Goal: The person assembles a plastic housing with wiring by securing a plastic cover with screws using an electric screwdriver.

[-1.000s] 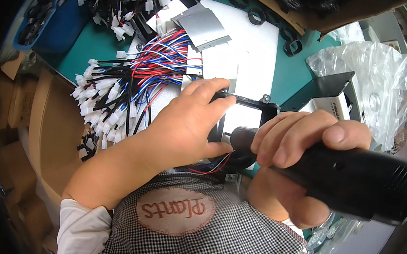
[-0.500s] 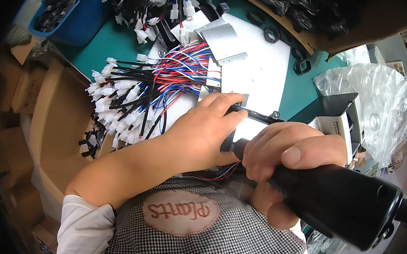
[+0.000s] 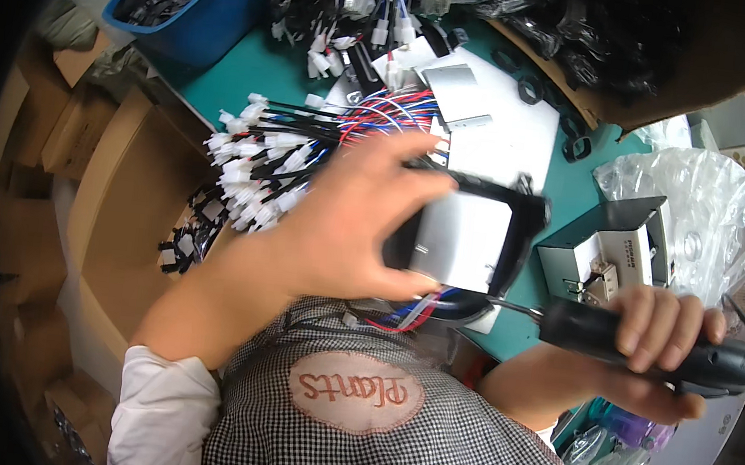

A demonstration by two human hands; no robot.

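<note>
My left hand (image 3: 338, 216) grips the left side of a black housing with a silvery metal plate (image 3: 463, 239) in it, thumb on the near edge and fingers over the far edge. Below the housing, red, blue and white wires (image 3: 414, 313) hang against my apron. In my right hand (image 3: 660, 336) is a black electric screwdriver (image 3: 583, 332). Its thin bit points left and its tip comes close to the housing's near right corner; whether they touch I cannot tell. Left of the housing lies a bundle of wires with white connectors (image 3: 258, 168), partly covered by my left hand.
A box-like black and white housing (image 3: 613, 247) stands on the right by clear plastic bags (image 3: 703, 202). Metal plates (image 3: 458, 93) lie on a white sheet (image 3: 525, 140). At the back are a blue bin (image 3: 185, 40) and a carton of black parts (image 3: 655, 89). Cardboard boxes (image 3: 115, 208) are at left.
The screwdriver has come away from the housing, moving right and swinging to nearly level. My left hand has lifted and tilted the housing, so its metal plate shows more. The view has shifted slightly.
</note>
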